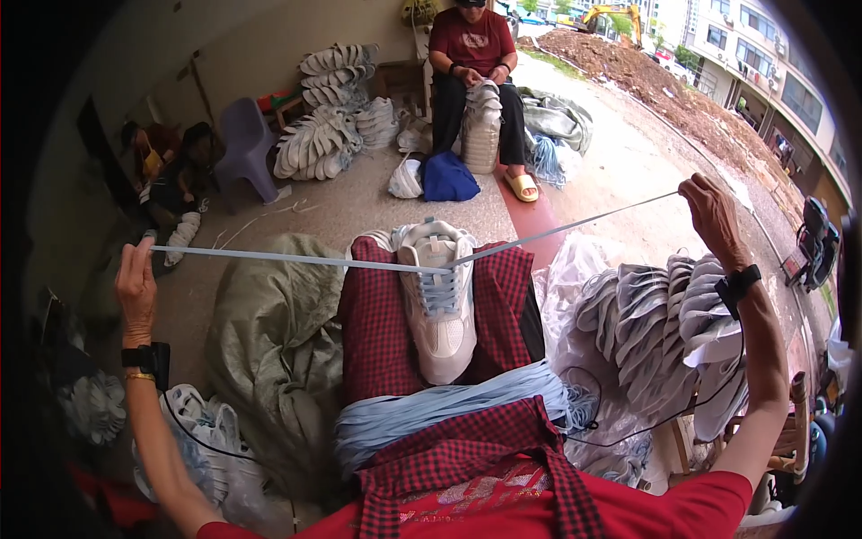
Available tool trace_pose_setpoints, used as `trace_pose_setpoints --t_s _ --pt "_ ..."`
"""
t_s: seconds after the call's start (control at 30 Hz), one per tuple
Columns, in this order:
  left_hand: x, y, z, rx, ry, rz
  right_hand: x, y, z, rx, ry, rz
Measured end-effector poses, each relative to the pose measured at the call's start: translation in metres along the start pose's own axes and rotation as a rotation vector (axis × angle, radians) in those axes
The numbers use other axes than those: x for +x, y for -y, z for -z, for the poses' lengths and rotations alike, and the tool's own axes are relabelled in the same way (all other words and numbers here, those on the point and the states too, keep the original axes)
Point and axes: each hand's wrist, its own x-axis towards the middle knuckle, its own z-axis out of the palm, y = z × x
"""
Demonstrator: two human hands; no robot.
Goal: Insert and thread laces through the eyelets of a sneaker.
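Note:
A white and grey shoe upper (440, 314) rests between my knees, its toe toward me. Light blue lacing (438, 289) crosses its front. From the upper, a pale blue shoelace (296, 258) stretches taut to both sides. My left hand (137, 286), raised at the far left, pinches one end. At the upper right, my right hand (714, 220) closes on the other end. Across my lap, over a red and black checked apron (382, 332), lies a thick bundle of light blue laces (449, 409).
Stacked shoe uppers (628, 314) stand on my right beside clear plastic. A green-grey sack (269, 332) lies on my left. Ahead sits a person in a red shirt (471, 45), handling a stack of uppers (482, 130). A purple chair (244, 148) and more uppers (319, 144) are behind.

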Motion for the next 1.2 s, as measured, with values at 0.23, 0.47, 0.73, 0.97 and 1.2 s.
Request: trace_pose_setpoints --t_s 0.23,0.47,0.73,0.97,1.2 --pt "0.020 -0.101 0.013 0.260 -0.360 0.242 0.005 0.023 -0.039 0.065 -0.614 -0.378" --pt "0.049 -0.242 -0.086 -1.101 -0.150 0.617 0.038 0.218 -0.108 1.368 -0.121 -0.379" --pt "0.030 -0.329 -0.146 -1.590 0.354 0.950 0.051 0.279 -0.138 1.787 0.264 -0.244" --pt "0.013 -0.334 -0.144 -1.574 0.358 0.931 0.044 0.280 -0.130 1.598 0.335 -0.272" --pt "0.012 -0.335 -0.138 -1.597 0.333 0.937 0.043 0.284 -0.139 1.670 0.248 -0.281"
